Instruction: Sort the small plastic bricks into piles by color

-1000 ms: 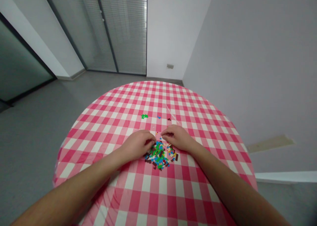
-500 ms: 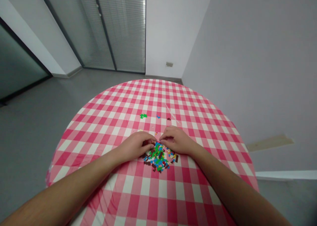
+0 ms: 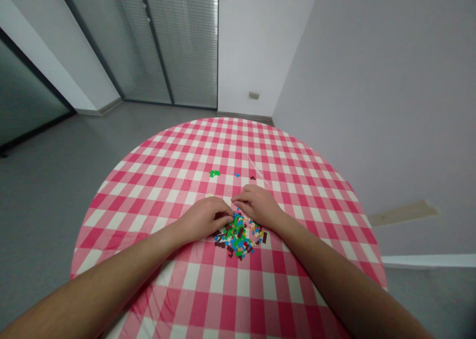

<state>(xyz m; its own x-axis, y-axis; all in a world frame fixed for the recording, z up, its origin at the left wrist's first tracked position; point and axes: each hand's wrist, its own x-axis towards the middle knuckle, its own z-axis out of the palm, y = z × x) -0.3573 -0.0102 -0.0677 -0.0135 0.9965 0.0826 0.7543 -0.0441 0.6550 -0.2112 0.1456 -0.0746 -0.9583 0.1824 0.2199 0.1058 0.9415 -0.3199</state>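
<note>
A pile of small building bricks (image 3: 238, 240), mixed green, blue, brown, white and yellow, lies on the checked tablecloth. At its left edge is my left hand (image 3: 208, 217), fingers curled and thumb tip close to the fingertips against the bricks. Anything between those tips is too small to make out. My right hand (image 3: 259, 206) reaches over the far side of the pile, its fingers pointing left and brought together with the thumb near the cloth. What they pinch, if anything, is hidden.
Beyond my hands lie a small green brick group (image 3: 214, 173), a blue piece (image 3: 237, 174) and a brown piece (image 3: 253, 178). A pale piece (image 3: 210, 195) sits behind my left hand. The round table wears a red-and-white tablecloth (image 3: 223, 136). A wall (image 3: 390, 106) rises on the right.
My right hand has shifted left and slightly away from me, covering the spot where a tiny red and yellow piece lay. My left hand has barely moved.
</note>
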